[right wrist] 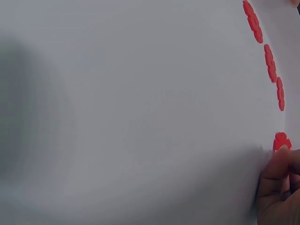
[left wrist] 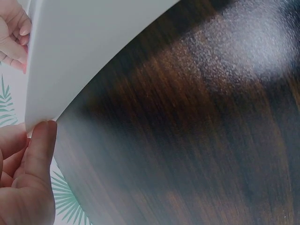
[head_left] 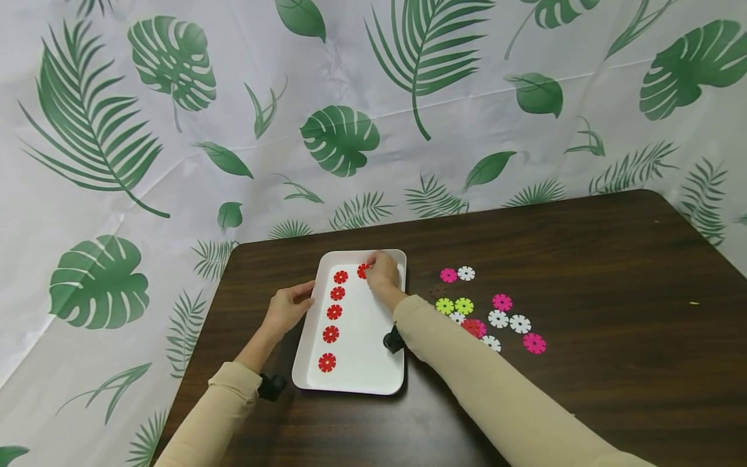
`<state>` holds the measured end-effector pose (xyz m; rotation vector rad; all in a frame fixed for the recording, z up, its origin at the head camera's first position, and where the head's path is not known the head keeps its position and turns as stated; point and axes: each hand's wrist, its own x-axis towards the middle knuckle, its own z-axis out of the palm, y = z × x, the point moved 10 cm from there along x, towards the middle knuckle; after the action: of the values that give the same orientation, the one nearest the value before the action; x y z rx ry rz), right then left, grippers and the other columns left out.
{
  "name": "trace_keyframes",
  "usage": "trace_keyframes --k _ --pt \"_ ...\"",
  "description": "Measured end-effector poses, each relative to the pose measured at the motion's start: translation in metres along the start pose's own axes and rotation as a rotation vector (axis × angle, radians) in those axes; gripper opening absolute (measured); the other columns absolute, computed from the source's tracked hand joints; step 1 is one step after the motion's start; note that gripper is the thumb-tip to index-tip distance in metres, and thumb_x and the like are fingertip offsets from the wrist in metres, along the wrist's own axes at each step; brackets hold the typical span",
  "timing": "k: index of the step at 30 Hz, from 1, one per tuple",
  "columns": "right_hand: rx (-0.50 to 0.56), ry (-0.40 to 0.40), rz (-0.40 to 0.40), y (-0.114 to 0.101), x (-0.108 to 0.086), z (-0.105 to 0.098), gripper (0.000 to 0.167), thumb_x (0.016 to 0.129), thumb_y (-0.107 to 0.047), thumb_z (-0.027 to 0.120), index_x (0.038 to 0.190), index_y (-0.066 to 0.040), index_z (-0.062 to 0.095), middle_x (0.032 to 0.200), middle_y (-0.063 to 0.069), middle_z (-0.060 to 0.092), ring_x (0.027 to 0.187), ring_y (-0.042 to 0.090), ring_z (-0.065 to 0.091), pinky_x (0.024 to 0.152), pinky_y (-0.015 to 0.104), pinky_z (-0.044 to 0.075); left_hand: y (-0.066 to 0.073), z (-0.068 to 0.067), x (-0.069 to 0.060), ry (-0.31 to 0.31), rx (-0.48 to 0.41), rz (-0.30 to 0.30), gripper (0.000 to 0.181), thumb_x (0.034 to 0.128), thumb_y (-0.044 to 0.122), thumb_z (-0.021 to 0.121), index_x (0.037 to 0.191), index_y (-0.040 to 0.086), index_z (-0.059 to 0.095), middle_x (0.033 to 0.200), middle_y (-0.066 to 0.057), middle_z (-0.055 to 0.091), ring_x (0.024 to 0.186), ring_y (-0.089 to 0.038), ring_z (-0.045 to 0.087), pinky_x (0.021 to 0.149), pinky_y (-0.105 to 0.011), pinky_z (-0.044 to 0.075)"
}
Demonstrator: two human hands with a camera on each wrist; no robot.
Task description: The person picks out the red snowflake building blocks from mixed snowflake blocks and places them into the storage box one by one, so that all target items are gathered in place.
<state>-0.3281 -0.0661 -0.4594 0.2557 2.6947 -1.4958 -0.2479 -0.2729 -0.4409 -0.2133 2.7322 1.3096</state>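
A white tray (head_left: pixel 367 350) lies on the table, with several red notched discs (head_left: pixel 334 312) in a column along its left side. My right hand (head_left: pixel 383 271) is over the tray's far end. Its thumb and fingers pinch another red disc (head_left: pixel 363 270), right of the column's top; the right wrist view also shows this red disc (right wrist: pixel 281 140) at the fingertips. My left hand (head_left: pixel 287 308) is at the tray's left rim. In the left wrist view, the thumb and fingers of the left hand (left wrist: pixel 33 173) grip the edge of the tray (left wrist: pixel 93 42).
Right of the tray, loose notched discs lie scattered on the dark wooden table (head_left: pixel 613 272): pink (head_left: pixel 534 343), white (head_left: pixel 520 323), yellow-green (head_left: pixel 463 305), brown (head_left: pixel 438 292) and a red disc (head_left: pixel 470 328). A leaf-patterned cloth (head_left: pixel 362 71) hangs behind the table.
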Motion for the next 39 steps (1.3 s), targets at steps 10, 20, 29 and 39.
trace_keyframes --k 10,20,29,39 --pt "-0.012 0.027 -0.014 -0.0014 -0.0043 -0.0017 0.010 0.082 -0.002 0.066 0.089 -0.006 0.060 0.092 0.010 0.063 0.082 0.028 0.060 0.071 0.038 0.050 0.0041 -0.0026 -0.0014 0.018 0.021 0.024 0.041 0.0897 0.002 0.059 0.130 -0.001 0.054 0.125 -0.022 0.059 0.104 -0.032 0.062 0.085 -0.039 0.054" --pt "-0.009 0.012 -0.020 -0.0031 -0.0061 -0.0013 0.012 0.085 -0.002 0.063 0.090 -0.006 0.054 0.093 0.012 0.057 0.082 0.029 0.058 0.071 0.038 0.049 0.0049 -0.0030 -0.0008 0.011 0.028 0.031 0.040 0.0901 0.003 0.059 0.130 -0.001 0.054 0.124 -0.022 0.059 0.103 -0.031 0.061 0.084 -0.038 0.054" --pt "-0.006 0.031 -0.027 -0.0022 -0.0073 -0.0048 0.011 0.082 -0.001 0.066 0.088 -0.006 0.058 0.095 0.012 0.057 0.087 0.027 0.057 0.075 0.035 0.049 0.0041 -0.0007 -0.0029 0.005 0.030 0.022 0.041 0.0901 0.005 0.060 0.130 0.000 0.054 0.125 -0.021 0.059 0.105 -0.031 0.061 0.086 -0.039 0.054" --pt "0.242 -0.077 0.031 -0.0055 -0.0081 -0.0057 0.012 0.083 0.001 0.065 0.093 0.000 0.060 0.079 0.011 0.057 0.059 0.023 0.063 0.047 0.026 0.053 0.0058 -0.0036 -0.0013 0.016 0.031 0.043 0.041 0.0899 0.004 0.060 0.130 -0.001 0.054 0.125 -0.021 0.059 0.106 -0.032 0.061 0.085 -0.040 0.054"
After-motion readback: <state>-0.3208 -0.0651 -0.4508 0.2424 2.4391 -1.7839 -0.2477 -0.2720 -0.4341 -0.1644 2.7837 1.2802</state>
